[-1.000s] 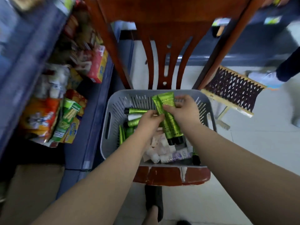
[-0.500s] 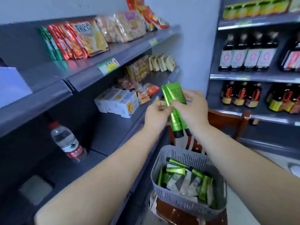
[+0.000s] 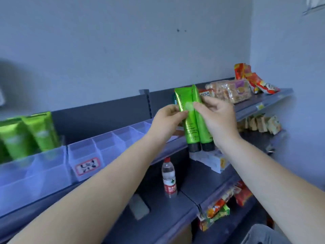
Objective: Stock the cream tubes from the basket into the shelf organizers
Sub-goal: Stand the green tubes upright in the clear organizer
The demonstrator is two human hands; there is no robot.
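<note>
A flat dark metal shelf [image 3: 274,95] carries a row of clear, boxy plastic organizers [image 3: 98,152], their walls thin and frosted; one bears a red-bordered label. At the far left, two glossy green tubes [image 3: 28,134] stand in the organizers, crimped ends up. In front of the shelf, both hands hold two more green cream tubes [image 3: 192,124] upright side by side, smooth and shiny, flat crimp on top, black caps at the bottom. The left hand [image 3: 167,120] pinches the nearer tube's edge; the right hand [image 3: 216,118] curls its fingers round the pair. Below stands a clear water bottle [image 3: 169,178], red label.
</note>
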